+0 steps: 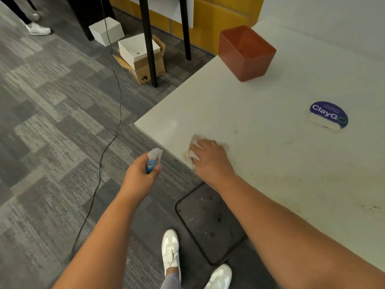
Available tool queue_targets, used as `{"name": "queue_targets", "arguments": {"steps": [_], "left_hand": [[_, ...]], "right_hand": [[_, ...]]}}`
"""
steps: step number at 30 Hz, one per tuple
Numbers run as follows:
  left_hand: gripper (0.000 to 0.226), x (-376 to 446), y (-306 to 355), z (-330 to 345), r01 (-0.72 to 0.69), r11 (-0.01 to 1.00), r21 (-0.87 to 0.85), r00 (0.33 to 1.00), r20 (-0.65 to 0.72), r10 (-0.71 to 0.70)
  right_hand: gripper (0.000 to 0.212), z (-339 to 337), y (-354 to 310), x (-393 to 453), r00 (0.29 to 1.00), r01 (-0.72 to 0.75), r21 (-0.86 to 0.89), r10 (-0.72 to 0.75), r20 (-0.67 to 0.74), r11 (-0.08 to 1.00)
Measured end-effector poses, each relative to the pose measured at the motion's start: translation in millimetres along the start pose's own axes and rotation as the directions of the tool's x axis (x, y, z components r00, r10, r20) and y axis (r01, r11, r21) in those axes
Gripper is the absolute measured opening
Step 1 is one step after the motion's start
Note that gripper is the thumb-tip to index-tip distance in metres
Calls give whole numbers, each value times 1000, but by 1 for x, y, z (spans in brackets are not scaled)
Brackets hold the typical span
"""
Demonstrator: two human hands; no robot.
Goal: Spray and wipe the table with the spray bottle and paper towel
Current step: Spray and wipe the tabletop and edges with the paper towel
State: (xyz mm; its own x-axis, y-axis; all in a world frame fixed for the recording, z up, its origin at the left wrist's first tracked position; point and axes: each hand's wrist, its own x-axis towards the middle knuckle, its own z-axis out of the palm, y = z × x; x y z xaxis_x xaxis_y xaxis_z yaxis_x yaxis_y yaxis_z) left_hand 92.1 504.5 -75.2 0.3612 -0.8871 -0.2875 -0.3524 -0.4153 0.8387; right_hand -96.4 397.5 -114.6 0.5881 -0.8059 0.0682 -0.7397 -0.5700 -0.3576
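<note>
The white table [270, 113] fills the right side, with faint yellowish smears toward its near right part. My right hand [210, 159] presses flat on a crumpled white paper towel [194, 150] near the table's left edge, close to the corner. My left hand [138, 176] is off the table over the carpet, gripping a small spray bottle [153, 159] with a clear head and blue body. The bottle's nozzle tilts toward the table corner.
An empty orange-red bin [246, 53] stands on the table's far part. A round blue ClayGo sticker [328, 114] lies on the right. On the floor: a black cable [113, 134], cardboard boxes [143, 59], black table legs [149, 42], a dark mat [210, 222], another person's shoe [38, 29].
</note>
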Motion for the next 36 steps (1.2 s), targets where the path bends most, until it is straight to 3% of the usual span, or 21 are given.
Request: {"name": "queue_targets", "arguments": {"steps": [5,10,12,15,18,22,27,29,32,35,36], "left_hand": [[37,-10,5,10,7,998,69,1000,-12,-6],[38,-13,19,14,-29,994,107,1000,-7,30],[34,-13,24,16,-36,991,131,999,-5,37],[28,-7,27,18,-48,985,167,999,7,48],[26,5,31,19,-45,986,159,999,33,41],[43,19,41,25,-42,996,78,995,97,34],[43,38,47,30,-74,992,105,987,149,58],[41,44,53,31,-84,991,105,986,150,67],[38,53,63,38,-104,989,107,984,157,86],[39,63,77,51,-144,984,103,974,192,122],[39,65,82,55,-160,981,108,970,203,136]], "right_hand": [[33,-8,13,-43,981,179,78,-185,66,981],[36,-27,49,-50,998,-20,40,23,-54,999],[35,-24,41,-39,997,-35,40,37,-65,999],[44,-16,24,-41,997,70,105,-72,15,992],[37,-21,38,-60,985,153,54,-157,65,987],[50,-37,61,-56,997,-58,76,63,-55,995],[37,-42,57,-44,994,-92,19,94,-63,996],[34,-51,61,-48,978,-145,33,148,-148,989],[48,-67,74,-53,940,-225,38,228,-256,974],[36,-81,96,-57,904,-311,17,301,-304,950],[40,-84,104,-58,891,-330,24,320,-321,944]]}}
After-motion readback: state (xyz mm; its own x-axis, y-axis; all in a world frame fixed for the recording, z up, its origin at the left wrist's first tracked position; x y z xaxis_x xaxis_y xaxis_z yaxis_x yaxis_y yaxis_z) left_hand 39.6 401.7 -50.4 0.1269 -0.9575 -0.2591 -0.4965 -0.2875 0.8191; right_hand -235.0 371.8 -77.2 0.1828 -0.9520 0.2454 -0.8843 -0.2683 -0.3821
